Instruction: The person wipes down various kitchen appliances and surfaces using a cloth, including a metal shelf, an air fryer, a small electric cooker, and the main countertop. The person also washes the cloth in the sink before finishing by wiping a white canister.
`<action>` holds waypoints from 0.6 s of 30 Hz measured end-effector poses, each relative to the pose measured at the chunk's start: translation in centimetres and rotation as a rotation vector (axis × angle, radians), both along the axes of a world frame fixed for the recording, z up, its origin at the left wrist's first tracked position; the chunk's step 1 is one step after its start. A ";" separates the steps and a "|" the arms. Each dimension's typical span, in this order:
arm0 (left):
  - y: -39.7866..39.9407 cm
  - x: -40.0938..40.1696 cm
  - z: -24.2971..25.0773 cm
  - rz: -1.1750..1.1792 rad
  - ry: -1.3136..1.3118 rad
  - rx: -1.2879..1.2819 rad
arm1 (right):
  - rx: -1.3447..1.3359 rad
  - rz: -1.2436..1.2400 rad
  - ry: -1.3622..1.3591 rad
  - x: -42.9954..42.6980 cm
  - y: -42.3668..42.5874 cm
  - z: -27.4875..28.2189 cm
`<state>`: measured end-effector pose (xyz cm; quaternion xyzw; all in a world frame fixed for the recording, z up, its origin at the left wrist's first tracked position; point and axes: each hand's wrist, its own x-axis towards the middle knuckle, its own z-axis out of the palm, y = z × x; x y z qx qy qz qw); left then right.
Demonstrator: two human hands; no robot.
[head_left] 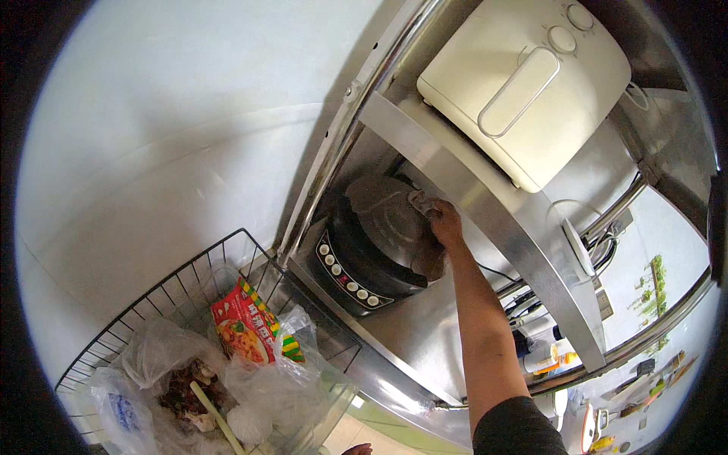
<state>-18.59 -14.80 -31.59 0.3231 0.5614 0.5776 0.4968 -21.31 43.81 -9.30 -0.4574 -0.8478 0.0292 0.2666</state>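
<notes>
My right hand [445,223] reaches under the upper shelf and grips a crumpled pale cloth [421,201]. The cloth is at the far side of the domed, dark lid [392,216] of a black electric cooker [364,261]. A curved panel with several round buttons [348,277] runs along the cooker's front. The cooker stands on the lower steel shelf [421,330]. Only a few fingers of my left hand [358,449] show at the bottom edge, so its grip is hidden.
A cream air fryer [523,91] sits on the upper steel shelf [483,187], close above my right arm. A black wire basket [165,293] at lower left holds plastic bags [267,392] and a red food packet [247,324]. Cables [520,307] and bottles [540,358] stand behind my forearm.
</notes>
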 end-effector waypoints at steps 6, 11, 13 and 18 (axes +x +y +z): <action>0.2 1.3 -1.5 0.011 0.052 0.019 | -0.207 0.642 -0.088 -11.6 -9.7 3.2; 0.4 1.3 -1.8 0.003 0.083 0.018 | -0.238 0.791 -0.066 -14.6 -7.6 3.1; 0.5 0.7 -2.0 0.008 0.090 0.017 | -0.243 0.422 -0.243 -14.4 -4.4 2.8; -1.9 -1.4 -3.8 0.026 0.206 -0.038 | -0.133 -0.045 -0.163 -1.6 5.8 -0.4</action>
